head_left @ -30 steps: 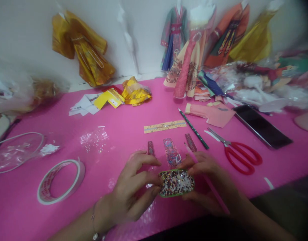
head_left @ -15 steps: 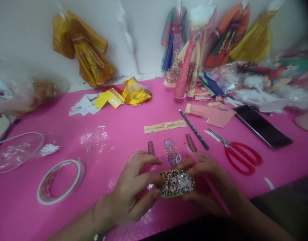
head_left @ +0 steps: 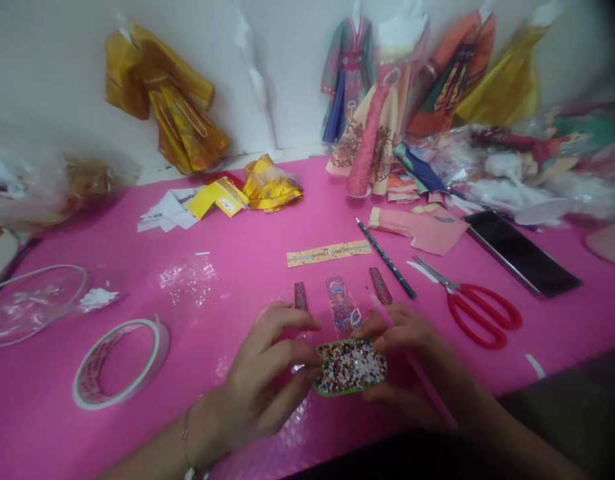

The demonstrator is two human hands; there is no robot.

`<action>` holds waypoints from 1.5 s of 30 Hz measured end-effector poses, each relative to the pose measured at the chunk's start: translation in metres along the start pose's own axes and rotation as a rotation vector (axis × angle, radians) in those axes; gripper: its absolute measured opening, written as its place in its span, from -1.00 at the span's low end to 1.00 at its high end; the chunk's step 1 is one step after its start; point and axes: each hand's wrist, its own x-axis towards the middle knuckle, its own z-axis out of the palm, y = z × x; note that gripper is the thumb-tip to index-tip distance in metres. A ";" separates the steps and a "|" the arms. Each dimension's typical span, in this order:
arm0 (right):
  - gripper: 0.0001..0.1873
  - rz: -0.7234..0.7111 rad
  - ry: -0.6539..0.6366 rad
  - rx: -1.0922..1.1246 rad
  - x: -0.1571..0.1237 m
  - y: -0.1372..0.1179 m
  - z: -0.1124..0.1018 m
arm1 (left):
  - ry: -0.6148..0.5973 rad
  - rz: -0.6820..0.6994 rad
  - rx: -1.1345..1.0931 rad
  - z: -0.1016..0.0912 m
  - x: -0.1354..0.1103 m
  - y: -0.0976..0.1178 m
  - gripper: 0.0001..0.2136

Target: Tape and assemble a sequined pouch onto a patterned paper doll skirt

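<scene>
A small green tray of mixed coloured beads (head_left: 351, 367) is held just above the pink table (head_left: 237, 267) near its front edge. My left hand (head_left: 267, 380) grips the tray's left end with curled fingers. My right hand (head_left: 417, 367) holds the tray's right end and also has a thin pink stick (head_left: 427, 387) running through its fingers. Just beyond the tray lie three patterned paper strips (head_left: 341, 303) and a longer beige strip (head_left: 329, 253).
Red-handled scissors (head_left: 475, 307), a dark pencil (head_left: 386, 257), a phone (head_left: 520, 252) and a pink paper garment piece (head_left: 425, 228) lie to the right. A tape roll (head_left: 120, 360) and a clear plastic lid (head_left: 32, 300) are at the left. Paper costumes (head_left: 372, 100) stand along the wall.
Both hands and the bead tray have shifted very slightly to the left and tilted a little; nothing else has moved.
</scene>
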 end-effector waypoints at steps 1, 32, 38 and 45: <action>-0.61 -0.001 -0.002 0.002 0.000 0.000 0.000 | -0.002 0.001 -0.013 0.000 0.000 0.000 -0.77; -0.50 0.034 -0.024 -0.008 -0.009 -0.002 -0.007 | -0.004 -0.045 0.043 0.007 0.003 -0.005 -0.60; -0.79 0.084 0.205 0.018 0.004 -0.028 -0.009 | -0.016 -0.034 0.046 0.008 0.004 -0.003 -0.58; -0.83 0.010 -0.051 -0.131 0.013 -0.045 -0.016 | -0.075 -0.039 0.057 0.009 0.004 0.000 -0.55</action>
